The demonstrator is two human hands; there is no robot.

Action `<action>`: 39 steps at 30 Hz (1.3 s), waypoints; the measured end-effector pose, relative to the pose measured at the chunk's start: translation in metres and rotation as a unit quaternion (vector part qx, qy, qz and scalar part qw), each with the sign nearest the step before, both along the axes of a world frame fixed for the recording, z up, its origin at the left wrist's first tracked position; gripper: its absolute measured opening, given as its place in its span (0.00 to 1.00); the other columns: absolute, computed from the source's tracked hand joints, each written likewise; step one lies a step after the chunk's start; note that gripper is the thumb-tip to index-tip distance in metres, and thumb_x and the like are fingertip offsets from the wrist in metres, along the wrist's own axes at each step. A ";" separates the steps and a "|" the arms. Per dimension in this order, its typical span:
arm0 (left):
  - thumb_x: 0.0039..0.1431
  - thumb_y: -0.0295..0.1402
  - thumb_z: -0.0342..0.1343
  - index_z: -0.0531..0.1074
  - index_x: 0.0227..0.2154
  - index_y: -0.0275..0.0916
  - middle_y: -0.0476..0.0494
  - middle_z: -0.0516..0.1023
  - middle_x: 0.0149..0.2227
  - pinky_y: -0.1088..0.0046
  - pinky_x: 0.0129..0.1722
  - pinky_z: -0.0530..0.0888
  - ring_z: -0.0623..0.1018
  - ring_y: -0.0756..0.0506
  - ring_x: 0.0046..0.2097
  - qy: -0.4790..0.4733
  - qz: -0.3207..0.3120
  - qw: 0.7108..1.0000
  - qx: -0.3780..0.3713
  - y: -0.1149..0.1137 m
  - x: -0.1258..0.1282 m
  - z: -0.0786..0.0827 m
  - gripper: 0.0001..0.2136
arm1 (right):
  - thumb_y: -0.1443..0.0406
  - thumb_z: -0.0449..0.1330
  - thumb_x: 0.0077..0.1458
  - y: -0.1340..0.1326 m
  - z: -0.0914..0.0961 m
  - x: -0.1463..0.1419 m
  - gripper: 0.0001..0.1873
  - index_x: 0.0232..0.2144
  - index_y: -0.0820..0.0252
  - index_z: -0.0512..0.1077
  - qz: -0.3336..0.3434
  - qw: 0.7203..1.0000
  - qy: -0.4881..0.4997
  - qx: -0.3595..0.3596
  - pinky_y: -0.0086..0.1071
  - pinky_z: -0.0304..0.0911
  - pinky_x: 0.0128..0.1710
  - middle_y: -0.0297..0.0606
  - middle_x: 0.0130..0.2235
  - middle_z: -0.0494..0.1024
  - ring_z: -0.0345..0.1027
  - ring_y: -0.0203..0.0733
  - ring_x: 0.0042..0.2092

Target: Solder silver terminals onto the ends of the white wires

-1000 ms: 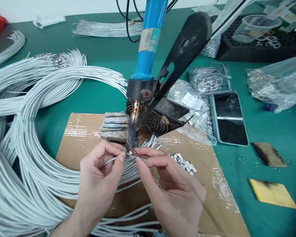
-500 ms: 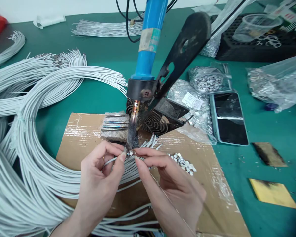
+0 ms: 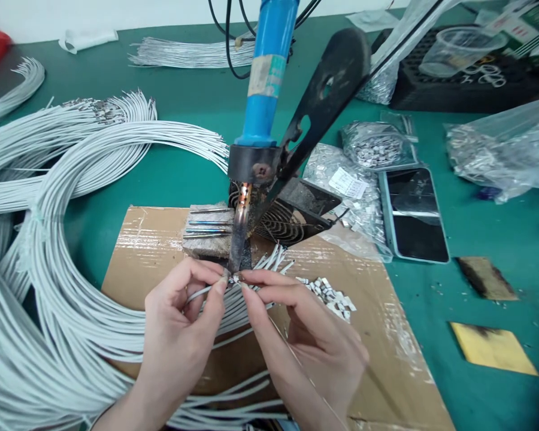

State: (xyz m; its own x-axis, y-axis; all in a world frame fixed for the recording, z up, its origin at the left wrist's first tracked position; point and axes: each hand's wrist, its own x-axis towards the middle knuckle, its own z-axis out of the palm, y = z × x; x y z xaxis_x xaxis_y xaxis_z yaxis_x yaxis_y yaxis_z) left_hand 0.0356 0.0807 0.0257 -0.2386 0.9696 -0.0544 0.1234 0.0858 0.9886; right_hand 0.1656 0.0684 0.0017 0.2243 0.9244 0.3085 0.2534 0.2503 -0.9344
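My left hand (image 3: 182,323) pinches a grey cable (image 3: 198,293) near its end, thumb against index finger. My right hand (image 3: 308,341) is closed in a pinch on a thin solder wire (image 3: 299,359), which trails back across the palm side. Between the two sets of fingertips sits a tiny shiny piece (image 3: 236,278) at the cable's end; its shape is hard to make out. Right above it stands the tip of a blue-handled soldering iron (image 3: 239,239), fixed in a black holder (image 3: 254,163). More grey cables (image 3: 240,314) lie beneath my hands.
Cardboard (image 3: 377,359) covers the green table (image 3: 179,96). Small metal pieces (image 3: 332,296) are heaped on it at right. A black fan (image 3: 282,221) stands behind the iron. Cable coils (image 3: 63,251) fill the left. A phone (image 3: 415,215) and a yellow sponge (image 3: 494,348) lie right.
The whole view has shifted slightly, with things on the right a little further left. Both hands keep their pinches below the iron's tip.
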 end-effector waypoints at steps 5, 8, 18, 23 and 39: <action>0.57 0.24 0.65 0.78 0.27 0.40 0.50 0.84 0.33 0.86 0.33 0.77 0.82 0.53 0.33 -0.014 -0.005 1.000 -0.015 0.001 -0.001 -0.001 0.06 | 0.73 0.66 0.63 -0.003 -0.003 -0.001 0.10 0.33 0.53 0.76 0.016 0.999 0.025 -0.017 0.28 0.73 0.46 0.30 0.41 0.87 0.82 0.35 0.42; 0.57 0.24 0.65 0.78 0.27 0.40 0.49 0.84 0.33 0.85 0.34 0.77 0.82 0.52 0.34 -0.026 -0.008 0.999 -0.020 0.000 -0.002 -0.004 0.06 | 0.71 0.66 0.64 -0.005 -0.003 -0.002 0.09 0.32 0.54 0.76 0.013 0.998 0.047 -0.042 0.31 0.73 0.46 0.33 0.41 0.87 0.82 0.38 0.44; 0.65 0.26 0.60 0.75 0.28 0.42 0.48 0.83 0.33 0.79 0.28 0.75 0.81 0.49 0.32 0.052 -0.161 0.983 -0.073 -0.047 -0.004 -0.009 0.09 | 0.50 0.54 0.70 -0.020 -0.014 0.091 0.25 0.35 0.56 0.85 -0.183 0.940 0.257 -0.130 0.46 0.77 0.45 0.48 0.39 0.86 0.82 0.51 0.41; 0.66 0.21 0.59 0.80 0.40 0.44 0.45 0.86 0.41 0.75 0.43 0.80 0.86 0.46 0.41 0.243 -0.302 0.917 0.098 -0.076 -0.025 -0.024 0.10 | 0.50 0.56 0.68 -0.039 -0.024 0.118 0.25 0.32 0.57 0.86 -0.196 0.939 0.240 -0.153 0.37 0.76 0.32 0.45 0.32 0.86 0.79 0.44 0.32; 0.72 0.24 0.52 0.69 0.45 0.48 0.51 0.81 0.41 0.76 0.42 0.76 0.84 0.47 0.42 0.269 -0.265 0.925 0.038 -0.084 -0.032 -0.019 0.10 | 0.66 0.59 0.69 -0.019 -0.036 0.092 0.10 0.38 0.59 0.80 0.045 0.924 -0.379 -0.013 0.36 0.74 0.37 0.42 0.34 0.83 0.76 0.44 0.32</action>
State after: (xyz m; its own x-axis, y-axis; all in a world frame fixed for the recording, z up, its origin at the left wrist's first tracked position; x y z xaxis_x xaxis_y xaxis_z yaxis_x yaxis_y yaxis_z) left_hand 0.0039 -0.0034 0.0063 0.2985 0.9544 0.0066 0.6037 -0.1942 0.7732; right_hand 0.2580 0.0498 -0.0346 -0.1238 0.9384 0.3225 0.8168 0.2810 -0.5039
